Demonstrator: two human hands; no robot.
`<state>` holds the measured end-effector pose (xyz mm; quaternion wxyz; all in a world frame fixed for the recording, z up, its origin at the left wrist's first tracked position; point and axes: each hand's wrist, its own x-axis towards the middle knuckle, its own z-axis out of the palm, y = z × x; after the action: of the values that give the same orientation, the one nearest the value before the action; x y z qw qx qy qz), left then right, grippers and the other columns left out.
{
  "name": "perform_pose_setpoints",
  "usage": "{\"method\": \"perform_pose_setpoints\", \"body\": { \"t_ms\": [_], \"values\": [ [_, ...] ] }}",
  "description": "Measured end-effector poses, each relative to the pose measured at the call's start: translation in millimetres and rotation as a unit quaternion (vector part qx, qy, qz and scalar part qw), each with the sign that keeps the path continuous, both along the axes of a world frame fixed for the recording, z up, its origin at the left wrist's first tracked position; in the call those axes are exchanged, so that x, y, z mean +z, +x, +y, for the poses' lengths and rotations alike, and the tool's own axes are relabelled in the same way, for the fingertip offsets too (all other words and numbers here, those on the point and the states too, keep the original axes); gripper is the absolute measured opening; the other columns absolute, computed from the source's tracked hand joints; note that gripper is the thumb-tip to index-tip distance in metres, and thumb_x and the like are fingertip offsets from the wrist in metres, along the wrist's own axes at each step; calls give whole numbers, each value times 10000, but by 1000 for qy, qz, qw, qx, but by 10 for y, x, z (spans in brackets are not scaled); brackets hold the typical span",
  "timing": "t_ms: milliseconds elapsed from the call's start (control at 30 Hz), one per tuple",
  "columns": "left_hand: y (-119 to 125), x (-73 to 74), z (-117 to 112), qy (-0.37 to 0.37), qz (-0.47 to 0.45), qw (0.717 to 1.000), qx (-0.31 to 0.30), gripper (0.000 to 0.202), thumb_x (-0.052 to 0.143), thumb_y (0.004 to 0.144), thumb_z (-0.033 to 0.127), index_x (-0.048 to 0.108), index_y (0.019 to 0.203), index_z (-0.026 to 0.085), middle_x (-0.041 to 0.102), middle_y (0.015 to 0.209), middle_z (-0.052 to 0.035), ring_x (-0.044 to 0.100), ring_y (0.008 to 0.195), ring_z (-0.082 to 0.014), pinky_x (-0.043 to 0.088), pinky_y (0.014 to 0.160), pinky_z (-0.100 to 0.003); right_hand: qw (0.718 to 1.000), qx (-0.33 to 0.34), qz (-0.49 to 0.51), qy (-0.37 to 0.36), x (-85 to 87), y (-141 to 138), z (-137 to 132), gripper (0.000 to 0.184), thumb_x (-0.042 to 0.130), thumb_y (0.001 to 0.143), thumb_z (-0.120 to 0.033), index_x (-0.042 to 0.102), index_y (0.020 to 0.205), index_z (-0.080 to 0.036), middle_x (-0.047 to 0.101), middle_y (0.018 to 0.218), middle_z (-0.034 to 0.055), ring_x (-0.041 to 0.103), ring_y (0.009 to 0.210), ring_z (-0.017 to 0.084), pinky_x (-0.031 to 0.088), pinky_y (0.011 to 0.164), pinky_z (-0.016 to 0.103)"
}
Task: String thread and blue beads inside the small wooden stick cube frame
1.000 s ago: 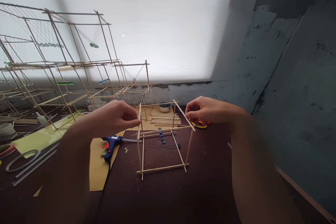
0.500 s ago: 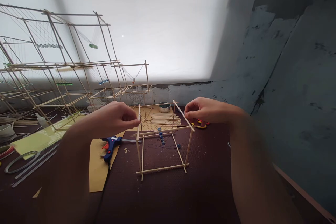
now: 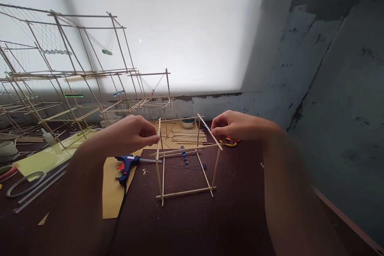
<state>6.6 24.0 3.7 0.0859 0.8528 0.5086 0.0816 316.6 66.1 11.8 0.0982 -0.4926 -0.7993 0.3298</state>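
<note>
- Dark brown mat [image 3: 192, 224] is carrying the bamboo-stick cube frame [image 3: 186, 193], which is standing near the middle, just right of the blue glue gun [image 3: 126, 164].
- I am watching the left hand [image 3: 129, 134] pinching the frame's top left stick, fingers closed narrow.
- Meanwhile the right hand [image 3: 237, 126] is pinching the slanted top right stick the same way.
- Blue beads [image 3: 184, 156] are sitting inside the frame; I cannot tell whether they are hanging or lying.
- I am judging this step as steadying the top rails; the next move is calling for a light, even grip on such thin sticks.
</note>
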Motion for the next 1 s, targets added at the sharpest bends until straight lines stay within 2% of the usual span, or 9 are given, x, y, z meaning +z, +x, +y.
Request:
{"method": "perform_pose_setpoints", "body": {
  "t_ms": [333, 567, 800, 1000],
  "values": [
    [-19, -13, 8, 8, -5, 1000, -21, 371, 475, 915, 409, 503, 616, 190, 308, 576, 36, 290, 515, -100, 238, 470, -241, 1000, 1, 4, -1, -12, -2, 8, 137, 611, 757, -302, 621, 676, -193, 638, 677, 30, 569, 609, 153, 467, 556, 271],
    [-4, -13, -12, 1, -1, 1000, -6, 360, 487, 912, 393, 497, 615, 189, 303, 579, 41, 281, 526, -99, 241, 479, -236, 1000, 0, 1, -4, 2, -5, -1, 132, 603, 769, -285, 617, 678, -190, 637, 675, 25, 559, 605, 142, 459, 559, 263],
    [-4, -14, -11, 8, -18, 999, -26, 363, 489, 903, 382, 489, 597, 187, 300, 568, 40, 274, 504, -95, 221, 463, -240, 1000, -2, -5, -4, -2, -4, 7, 130, 604, 757, -284, 618, 659, -200, 641, 666, 22, 577, 613, 155, 463, 564, 267],
    [4, -9, -11, -4, -9, 1000, -8, 354, 498, 897, 377, 470, 598, 189, 298, 576, 41, 271, 524, -100, 220, 478, -243, 1000, -3, 0, 0, -10, -8, 13, 125, 590, 772, -273, 619, 676, -199, 627, 665, 16, 557, 602, 145, 447, 549, 255]
  ]
}}
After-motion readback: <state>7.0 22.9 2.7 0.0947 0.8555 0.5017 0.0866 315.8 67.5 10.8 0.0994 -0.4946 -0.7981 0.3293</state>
